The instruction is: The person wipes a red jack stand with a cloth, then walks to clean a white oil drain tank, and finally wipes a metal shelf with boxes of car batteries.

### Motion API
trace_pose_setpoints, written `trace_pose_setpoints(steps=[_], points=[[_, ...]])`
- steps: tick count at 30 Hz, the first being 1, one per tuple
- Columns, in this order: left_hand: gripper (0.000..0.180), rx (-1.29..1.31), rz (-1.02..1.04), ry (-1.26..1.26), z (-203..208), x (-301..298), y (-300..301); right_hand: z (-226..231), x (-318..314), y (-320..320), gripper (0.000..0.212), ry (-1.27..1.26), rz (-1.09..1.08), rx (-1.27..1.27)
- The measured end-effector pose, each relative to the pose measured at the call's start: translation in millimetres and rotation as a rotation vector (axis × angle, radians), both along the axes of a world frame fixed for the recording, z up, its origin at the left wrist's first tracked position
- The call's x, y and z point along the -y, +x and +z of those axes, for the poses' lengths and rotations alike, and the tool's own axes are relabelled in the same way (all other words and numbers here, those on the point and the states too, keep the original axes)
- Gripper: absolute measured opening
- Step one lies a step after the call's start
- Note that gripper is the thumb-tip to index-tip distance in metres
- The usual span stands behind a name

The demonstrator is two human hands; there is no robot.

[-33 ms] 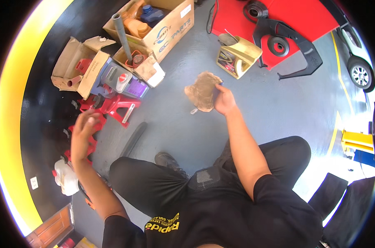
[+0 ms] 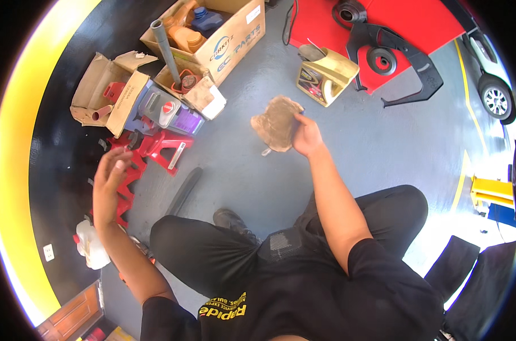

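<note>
One brown pc. (image 2: 274, 126) in R hand (image 2: 308, 138), L hand (image 2: 108, 175) well apart

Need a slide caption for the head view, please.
Right hand holding a ragged brown piece above grey floor, left hand raised and open.

The floor (image 2: 241, 184) is grey and smooth, with some shine. On it, ahead of the right grip (image 2: 307, 138), stands a yellow cut-open container (image 2: 310, 82), and well to the right of this grip a yellow line (image 2: 467, 102) runs. Close to the left grip (image 2: 107, 179) there are red jack stands (image 2: 157, 146); farther ahead of it stand an open carton (image 2: 130, 102), a smaller carton (image 2: 196, 95) and a large carton (image 2: 241, 42). To its right lies a long dark bar (image 2: 184, 192); behind it is a white jug (image 2: 90, 244).
</note>
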State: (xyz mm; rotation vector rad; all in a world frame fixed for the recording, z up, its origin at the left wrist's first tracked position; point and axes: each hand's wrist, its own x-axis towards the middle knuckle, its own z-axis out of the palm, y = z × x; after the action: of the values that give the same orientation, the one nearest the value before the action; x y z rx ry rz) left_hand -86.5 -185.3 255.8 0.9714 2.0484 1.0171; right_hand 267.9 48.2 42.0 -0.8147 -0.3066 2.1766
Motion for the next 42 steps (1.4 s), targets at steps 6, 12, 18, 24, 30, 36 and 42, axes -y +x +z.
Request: trace_pose_setpoints(steps=[6, 12, 18, 24, 30, 36, 42], points=[[0.036, 0.113, -0.185, 0.178, 11, -34, 92, 56, -19, -24, 0.058, 0.359, 0.062, -0.214], [0.025, 0.084, -0.174, 0.021, -26, -41, 88, 76, 10, -41, 0.092, -0.007, 0.185, -0.259], [0.03, -0.039, -0.304, -0.135, -49, -31, 73, 87, 1, -36, 0.08, 0.146, 0.259, -0.452], [0.04, -0.083, -0.505, -0.349, -46, -27, 76, 16, -11, -24, 0.038, 0.321, 0.442, 0.328], [0.045, -0.076, -0.607, -0.487, -36, -26, 80, -96, -7, 27, 0.032, 0.553, 0.671, 1.712], [0.046, -0.059, -0.612, -0.451, -36, -32, 79, -120, -32, 33, 0.032, 0.605, 0.643, 1.429], [0.046, -0.041, -0.607, -0.452, -34, -27, 77, -99, -23, 41, 0.032, 0.251, 0.469, 1.084]])
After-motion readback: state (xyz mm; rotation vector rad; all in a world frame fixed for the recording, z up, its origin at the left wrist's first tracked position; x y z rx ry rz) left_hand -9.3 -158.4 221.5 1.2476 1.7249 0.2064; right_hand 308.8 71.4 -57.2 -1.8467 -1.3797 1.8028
